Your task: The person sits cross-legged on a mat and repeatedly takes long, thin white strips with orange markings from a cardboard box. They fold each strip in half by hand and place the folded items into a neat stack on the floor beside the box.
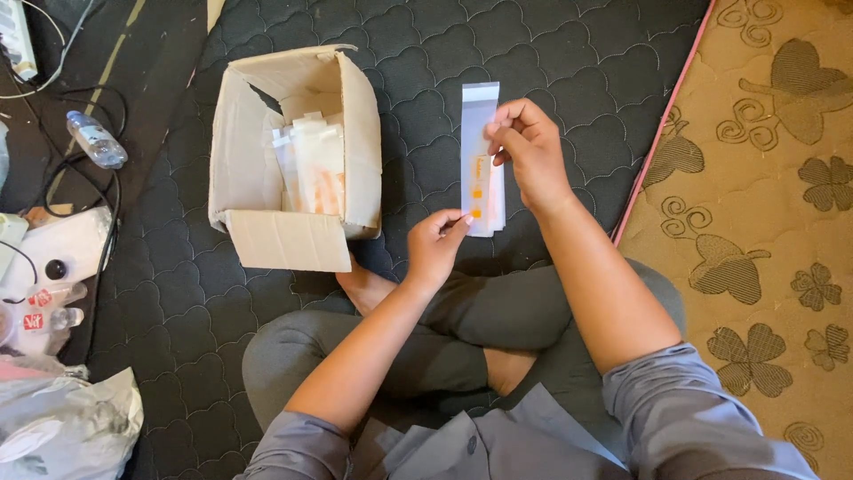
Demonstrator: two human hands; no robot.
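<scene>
Pinching from both ends, the right hand point(531, 151) is gripping the upper side of a long clear sleeve point(481, 160) with orange print at frame centre, while the left hand point(435, 242) is nipping its bottom, keeping it taut. Left of it, an open cardboard box point(293, 156) is holding similar packets upright.

A long, narrow clear sleeve package point(481, 160) with small orange marks low on its face is held upright between the right hand point(528, 153), whose grip is pinched on its upper edge, and the left hand point(435, 242), pinched on its bottom end. To its left an open brown cardboard box point(238, 142) lies on the dark quilted mat, with more clear, orange-printed sleeves point(313, 164) standing inside. At the far left lie a small plastic bottle with a pale label point(95, 140) and two small red-labelled items point(49, 307).
</scene>
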